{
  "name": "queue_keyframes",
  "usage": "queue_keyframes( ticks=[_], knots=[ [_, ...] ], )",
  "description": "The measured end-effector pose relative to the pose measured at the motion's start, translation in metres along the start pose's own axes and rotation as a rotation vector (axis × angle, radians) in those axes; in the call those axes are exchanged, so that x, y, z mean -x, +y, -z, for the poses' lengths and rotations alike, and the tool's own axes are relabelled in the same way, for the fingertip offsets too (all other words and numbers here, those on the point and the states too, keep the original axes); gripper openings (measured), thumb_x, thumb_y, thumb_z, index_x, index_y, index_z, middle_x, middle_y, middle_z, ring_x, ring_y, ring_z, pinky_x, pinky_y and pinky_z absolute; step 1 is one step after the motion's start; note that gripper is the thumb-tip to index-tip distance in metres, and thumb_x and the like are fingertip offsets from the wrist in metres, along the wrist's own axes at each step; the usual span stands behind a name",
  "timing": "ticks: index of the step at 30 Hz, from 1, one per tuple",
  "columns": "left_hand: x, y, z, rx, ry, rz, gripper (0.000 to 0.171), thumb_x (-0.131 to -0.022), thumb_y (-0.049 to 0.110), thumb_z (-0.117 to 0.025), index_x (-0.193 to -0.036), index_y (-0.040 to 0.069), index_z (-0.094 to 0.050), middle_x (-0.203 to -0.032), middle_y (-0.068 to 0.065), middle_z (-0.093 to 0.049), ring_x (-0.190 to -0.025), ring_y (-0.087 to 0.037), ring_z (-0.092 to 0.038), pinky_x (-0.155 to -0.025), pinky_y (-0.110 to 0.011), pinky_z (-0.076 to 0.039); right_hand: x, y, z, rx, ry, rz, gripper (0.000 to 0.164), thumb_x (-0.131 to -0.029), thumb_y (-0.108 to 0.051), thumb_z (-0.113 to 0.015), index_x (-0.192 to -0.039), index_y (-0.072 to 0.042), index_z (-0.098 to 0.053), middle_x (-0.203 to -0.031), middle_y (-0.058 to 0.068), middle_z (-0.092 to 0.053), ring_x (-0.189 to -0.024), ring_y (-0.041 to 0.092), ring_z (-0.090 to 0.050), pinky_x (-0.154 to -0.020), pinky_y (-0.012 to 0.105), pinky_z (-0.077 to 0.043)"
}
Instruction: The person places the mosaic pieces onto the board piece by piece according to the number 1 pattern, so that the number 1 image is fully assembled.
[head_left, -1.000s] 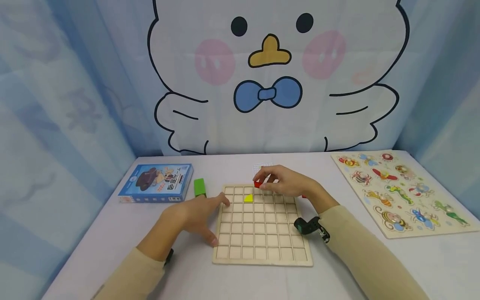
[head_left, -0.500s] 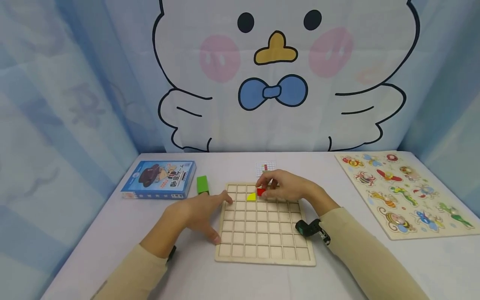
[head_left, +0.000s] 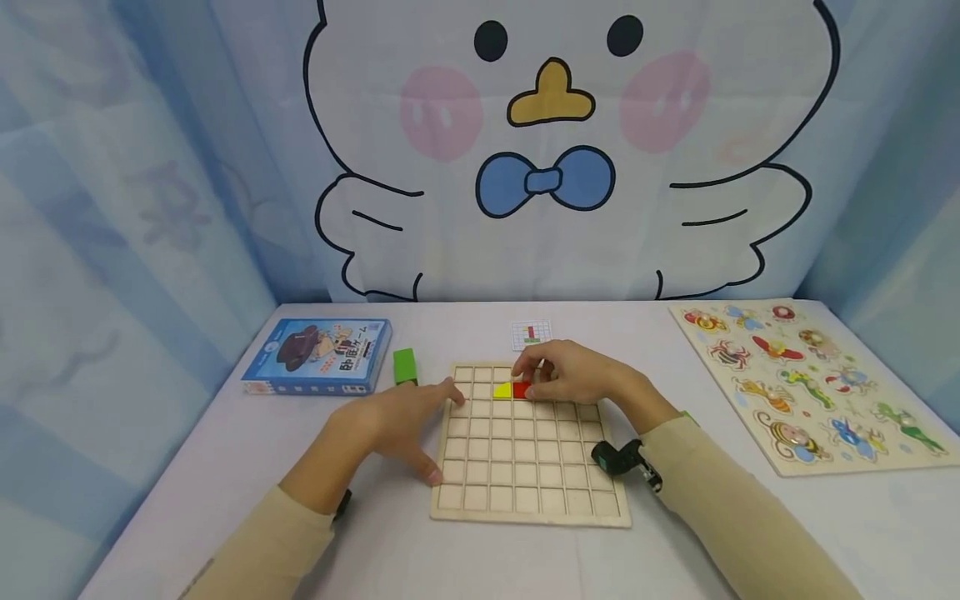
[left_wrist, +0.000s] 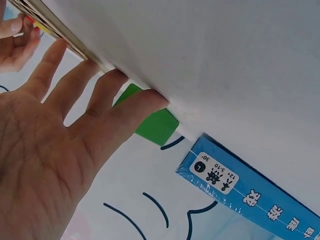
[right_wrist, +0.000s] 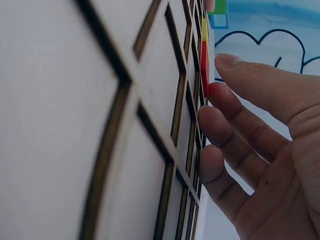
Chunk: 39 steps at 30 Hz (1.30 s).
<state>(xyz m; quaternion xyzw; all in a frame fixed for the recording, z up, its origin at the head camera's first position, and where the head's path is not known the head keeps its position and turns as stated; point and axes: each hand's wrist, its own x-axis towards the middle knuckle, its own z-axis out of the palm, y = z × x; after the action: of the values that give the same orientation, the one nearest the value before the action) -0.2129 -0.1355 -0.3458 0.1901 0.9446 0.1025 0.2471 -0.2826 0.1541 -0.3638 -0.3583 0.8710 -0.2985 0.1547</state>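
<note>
A pale wooden grid board (head_left: 525,475) lies on the white table. Near its far edge, a yellow piece with a slanted corner (head_left: 502,391) and a red piece (head_left: 520,390) sit side by side in neighbouring cells. My right hand (head_left: 573,371) is over the board, fingers loosely bent. In the right wrist view a fingertip is right at the end of the red piece (right_wrist: 205,70), which lies flat along the board, and the thumb is apart from it. My left hand (head_left: 405,425) has its fingers spread, with index finger and thumb at the board's left edge.
A green block (head_left: 405,365) stands behind the left hand, beside a blue game box (head_left: 318,357). Behind the board lies a small grid card (head_left: 531,335) with a red and green pattern. A wooden insect puzzle board (head_left: 810,387) lies at the right.
My right hand has brought the red piece from beyond the board's far edge into the cell right of the yellow piece. The left hand stays at the board's edge.
</note>
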Motion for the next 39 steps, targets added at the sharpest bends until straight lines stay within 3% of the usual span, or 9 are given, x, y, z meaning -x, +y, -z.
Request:
queue_keyframes(
  ticks=[7,12,21,24,29,34,39],
  knots=[
    [-0.001,0.003,-0.001,-0.019,0.007,0.006,0.105,-0.066,0.054,-0.094,-0.153,0.035,-0.039,-0.165,-0.004,-0.038,-0.14,-0.029,-0.048,-0.113,-0.053,-0.042,0.012,-0.004,0.009,0.03,0.003,-0.003,0.025,-0.099,-0.015,-0.07,-0.124,-0.011,-0.068,-0.121,0.003,-0.07,-0.105,0.019,-0.067,-0.095,0.041,-0.054],
    [0.0,0.002,0.001,-0.052,0.012,0.029,0.106,-0.065,0.055,-0.095,-0.152,0.035,-0.039,-0.158,-0.005,-0.048,-0.134,-0.027,-0.052,-0.109,-0.051,-0.046,0.016,-0.004,0.014,0.023,0.021,0.027,0.025,-0.1,-0.016,-0.069,-0.124,-0.012,-0.068,-0.121,0.001,-0.069,-0.106,0.019,-0.065,-0.091,0.039,-0.054],
    [-0.001,0.008,0.004,-0.03,-0.02,0.053,0.106,-0.066,0.052,-0.094,-0.154,0.037,-0.037,-0.156,-0.012,-0.049,-0.127,-0.027,-0.055,-0.105,-0.052,-0.048,0.033,-0.005,0.031,0.087,0.101,-0.003,0.038,-0.096,-0.018,-0.074,-0.132,-0.017,-0.063,-0.129,0.005,-0.065,-0.094,0.017,-0.061,-0.079,0.034,-0.055],
    [-0.001,0.008,0.002,-0.032,-0.023,0.055,0.106,-0.067,0.052,-0.094,-0.154,0.037,-0.036,-0.155,-0.011,-0.049,-0.126,-0.026,-0.056,-0.106,-0.051,-0.048,0.036,-0.005,0.036,0.108,0.129,0.031,0.039,-0.095,-0.015,-0.075,-0.132,-0.018,-0.063,-0.129,0.003,-0.064,-0.093,0.016,-0.062,-0.076,0.032,-0.056],
    [-0.002,0.008,0.001,-0.02,-0.029,0.068,0.104,-0.067,0.051,-0.094,-0.153,0.038,-0.038,-0.157,-0.009,-0.048,-0.124,-0.024,-0.056,-0.105,-0.052,-0.048,0.042,-0.005,0.046,0.11,0.184,0.092,0.037,-0.095,-0.012,-0.074,-0.13,-0.016,-0.063,-0.13,0.001,-0.064,-0.105,0.022,-0.063,-0.082,0.036,-0.057],
    [-0.002,0.008,0.001,-0.031,-0.017,0.062,0.102,-0.066,0.05,-0.095,-0.152,0.039,-0.04,-0.154,-0.01,-0.051,-0.123,-0.023,-0.056,-0.104,-0.051,-0.049,0.049,-0.001,0.048,0.08,0.217,0.079,0.037,-0.095,-0.01,-0.074,-0.129,-0.015,-0.064,-0.132,0.003,-0.064,-0.111,0.031,-0.064,-0.088,0.043,-0.057],
    [-0.002,0.008,0.002,-0.035,-0.02,0.06,0.101,-0.068,0.047,-0.095,-0.152,0.038,-0.04,-0.152,-0.011,-0.053,-0.125,-0.023,-0.056,-0.104,-0.051,-0.049,0.058,0.009,0.044,0.064,0.244,0.067,0.037,-0.094,-0.007,-0.075,-0.128,-0.014,-0.064,-0.132,0.004,-0.065,-0.112,0.031,-0.065,-0.091,0.045,-0.056]
  ],
)
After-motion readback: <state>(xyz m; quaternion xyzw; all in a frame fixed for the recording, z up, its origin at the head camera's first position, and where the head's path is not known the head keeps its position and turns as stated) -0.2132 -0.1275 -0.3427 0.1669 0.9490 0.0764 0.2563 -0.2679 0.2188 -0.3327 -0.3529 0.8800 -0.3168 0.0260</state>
